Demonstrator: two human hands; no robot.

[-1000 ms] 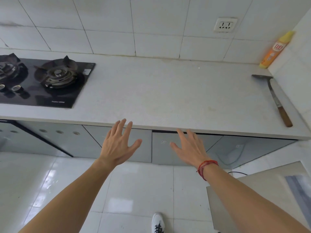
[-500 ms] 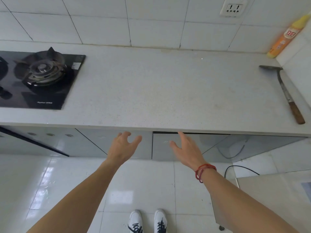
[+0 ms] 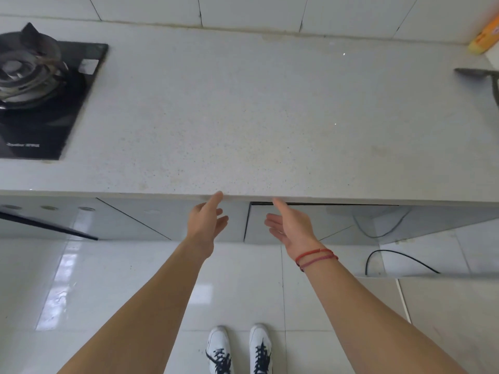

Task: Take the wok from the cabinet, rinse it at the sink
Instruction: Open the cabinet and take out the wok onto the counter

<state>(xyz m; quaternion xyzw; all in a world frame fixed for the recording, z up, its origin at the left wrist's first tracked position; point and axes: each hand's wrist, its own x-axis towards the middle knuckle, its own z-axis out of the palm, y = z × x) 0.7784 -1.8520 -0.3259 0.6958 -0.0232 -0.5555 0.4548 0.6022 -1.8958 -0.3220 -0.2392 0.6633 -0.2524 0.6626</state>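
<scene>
**Upper left:** a gas burner (image 3: 24,74) is sitting idle on its black glass hob (image 3: 54,125).

**Centre, under the countertop's (image 3: 256,117) front edge:** you are holding your left hand (image 3: 206,221) before the left cabinet door (image 3: 172,214), fingers loosely extended and gripping nothing. Just right of the door seam, your right hand (image 3: 290,226) is likewise empty, fingers straight, in front of the right cabinet door (image 3: 337,220). That door's top is showing a dark gap, probably the edge you are meaning to pull.

**Wok:** it is not showing anywhere and is presumably lying behind these doors.

**Far right:** a metal spatula (image 3: 475,72) and an orange bottle (image 3: 484,37) are resting on the countertop, well apart from both hands.
</scene>
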